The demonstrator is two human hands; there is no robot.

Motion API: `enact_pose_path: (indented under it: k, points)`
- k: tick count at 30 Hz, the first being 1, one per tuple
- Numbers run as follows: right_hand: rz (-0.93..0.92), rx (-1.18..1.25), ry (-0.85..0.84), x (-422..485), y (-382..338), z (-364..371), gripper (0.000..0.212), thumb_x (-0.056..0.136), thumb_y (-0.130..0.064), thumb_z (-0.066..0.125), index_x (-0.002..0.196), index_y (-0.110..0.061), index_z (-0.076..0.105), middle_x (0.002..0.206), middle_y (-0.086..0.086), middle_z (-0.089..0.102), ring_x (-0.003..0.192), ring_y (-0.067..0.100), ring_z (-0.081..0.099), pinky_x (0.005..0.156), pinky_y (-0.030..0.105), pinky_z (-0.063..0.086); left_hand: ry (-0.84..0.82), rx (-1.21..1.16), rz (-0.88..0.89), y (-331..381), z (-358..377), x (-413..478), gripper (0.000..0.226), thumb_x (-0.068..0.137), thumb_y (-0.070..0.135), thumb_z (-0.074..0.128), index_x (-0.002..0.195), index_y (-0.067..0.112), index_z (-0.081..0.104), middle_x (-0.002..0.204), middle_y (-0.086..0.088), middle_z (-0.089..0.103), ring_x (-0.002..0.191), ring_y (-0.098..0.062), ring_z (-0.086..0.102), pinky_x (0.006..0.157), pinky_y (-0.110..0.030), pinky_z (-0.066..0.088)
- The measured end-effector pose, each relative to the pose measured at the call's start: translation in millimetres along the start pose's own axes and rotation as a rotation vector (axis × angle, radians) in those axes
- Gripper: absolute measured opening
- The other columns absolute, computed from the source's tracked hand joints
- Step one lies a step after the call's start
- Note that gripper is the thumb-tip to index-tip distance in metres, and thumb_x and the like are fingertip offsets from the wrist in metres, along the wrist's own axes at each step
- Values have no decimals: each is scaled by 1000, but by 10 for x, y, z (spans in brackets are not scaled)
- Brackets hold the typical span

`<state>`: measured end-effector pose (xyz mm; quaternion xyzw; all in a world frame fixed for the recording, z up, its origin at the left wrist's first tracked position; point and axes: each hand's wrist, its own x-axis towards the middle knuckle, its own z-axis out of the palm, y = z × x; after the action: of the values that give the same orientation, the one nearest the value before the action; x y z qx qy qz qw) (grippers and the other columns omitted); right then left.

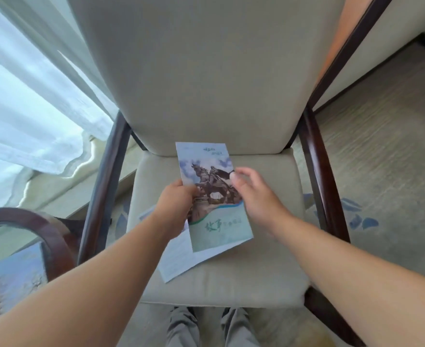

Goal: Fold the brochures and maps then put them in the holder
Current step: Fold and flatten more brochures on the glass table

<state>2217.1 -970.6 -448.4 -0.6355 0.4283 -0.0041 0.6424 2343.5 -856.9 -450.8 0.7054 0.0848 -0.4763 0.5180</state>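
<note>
Person stands at an armchair, looking down onto its seat cushion [269, 271]. A brochure [214, 194], cover up with a horse-and-rider statue printed on it, sits over the middle of the seat, tilted slightly. Left hand [175, 209] has its grip clamped on the brochure's left edge, thumb on top and the fingers hidden beneath. Right hand [256, 196] is at the right edge; thumb tip [233, 175] looks to touch the paper, but whether that grip is closed on it cannot be told. Holding at opposite edges likely steadies the piece and keeps its panels aligned, so a fold can be pressed or checked against the cushion.

A second sheet [178, 259], pale with fine print, lies flat on the seat partly under the brochure, its lower corner reaching toward the cushion's front. Judged to be still awaiting folding.

Surroundings: tall upholstered backrest [206, 71] directly behind; dark wooden armrests [314, 151] on both sides; sheer curtain [26, 108] to the left; patterned carpet [386, 171] to the right. At lower left, a glass-topped surface [18, 279] with a curved wood rim. No holder can be identified in view. Nothing lies between the hands and the papers; the soft cushion may give poor backing for creasing.
</note>
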Motion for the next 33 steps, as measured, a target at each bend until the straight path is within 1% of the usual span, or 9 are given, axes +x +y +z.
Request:
enact_pose_path:
  k: [3,6,10,15,18,22,25,28,33]
  points:
    - [139,10,7,34,-98,-63,76,85,-47,68,147,-27,31,129,-11,46,116,14,51,101,36,40,-61,-113,34,77,-43,-249,29,81,-6,49,97,12,65,96,-12,77,82,-31,75,63,-36,59]
    - [244,323,-116,-25,-201,-18,45,92,-21,65,134,-12,51,121,10,68,105,27,68,99,48,49,-120,-142,63,113,-100,-484,31,80,-6,47,94,13,68,95,-10,77,79,-27,75,58,-32,58]
    - [139,317,-113,-218,-351,91,17,96,-3,54,109,-6,64,101,10,75,84,22,72,81,39,56,16,79,166,103,-202,-709,19,86,5,55,102,11,64,100,-10,76,88,-28,74,72,-38,60]
    - [50,335,-245,-430,-593,155,21,98,-1,49,112,-11,62,108,9,74,94,25,70,83,39,55,12,-48,230,193,-378,-927,38,91,14,60,126,26,52,114,-4,72,96,-23,73,83,-41,58]
    - [40,361,-311,-492,-711,197,25,97,1,49,116,-7,62,111,12,72,100,29,68,91,44,53,-74,-150,204,262,-425,-1047,31,93,10,58,120,23,58,109,-7,75,95,-27,73,76,-38,60]
    - [-19,190,-251,-534,-813,281,20,96,-7,56,110,-20,62,104,1,74,86,15,72,72,30,56,90,-149,266,286,-532,-1179,28,93,2,55,115,18,60,99,-9,77,86,-30,75,78,-47,60]
    - [-69,158,-204,-524,-900,354,41,88,-21,70,123,-26,51,115,-5,63,93,12,71,74,31,58,56,-239,311,306,-687,-1326,32,95,-2,49,116,20,59,101,-11,76,88,-33,74,74,-46,61]
    - [13,291,-344,-587,-1023,525,36,88,-19,70,121,-14,57,110,6,72,93,23,73,76,38,59,-4,-305,350,303,-857,-1485,30,97,-1,49,117,19,59,103,-13,75,89,-32,74,68,-38,61]
    - [-82,321,-350,-835,-1255,1104,19,93,1,57,107,-11,61,103,15,72,86,29,72,77,47,59,339,-147,438,190,-1322,-1756,27,90,9,61,114,22,61,106,-8,72,87,-17,73,65,-28,59]
